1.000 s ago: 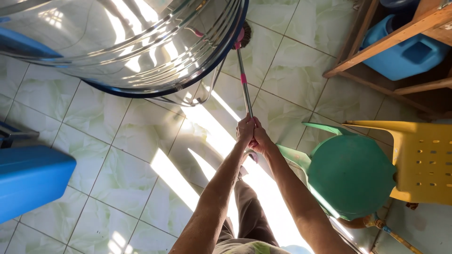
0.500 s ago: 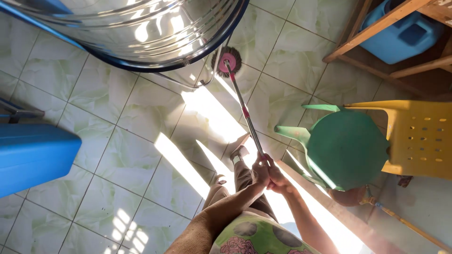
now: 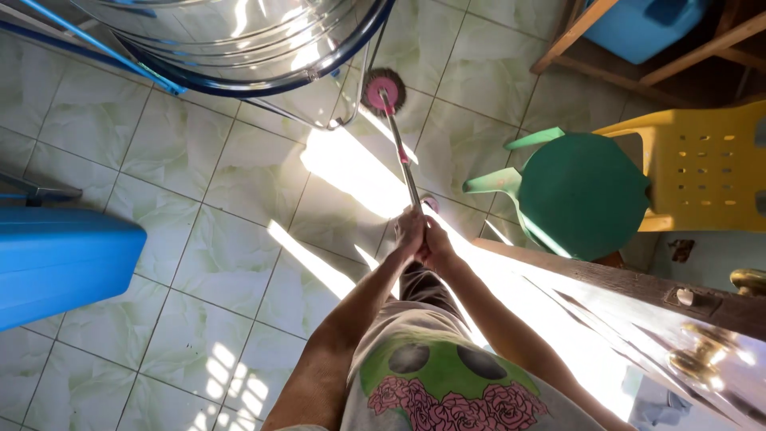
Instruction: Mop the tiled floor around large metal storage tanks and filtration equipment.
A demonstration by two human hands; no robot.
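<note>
Looming at twelve o'clock, the steel tank [image 3: 239, 40] overhangs our tiled floor [image 3: 223, 239]; a green stool [image 3: 586, 195] sits at three. We clench left hand [image 3: 409, 231] and right hand [image 3: 437, 247] around the mop handle [image 3: 399, 152], its pink head [image 3: 383, 89] on the floor beside the tank.

mop head [image 3: 383, 89] pink | stool [image 3: 580, 194] green | chair [image 3: 700, 168] yellow | floor tiles [image 3: 231, 191] pale green marbled

mop [image 3: 396, 136]: 1 | green stool [image 3: 578, 195]: 1 | yellow chair [image 3: 702, 172]: 1 | steel tank [image 3: 231, 40]: 1

Slim mop [image 3: 396, 136], round pink head on tiles.
</note>
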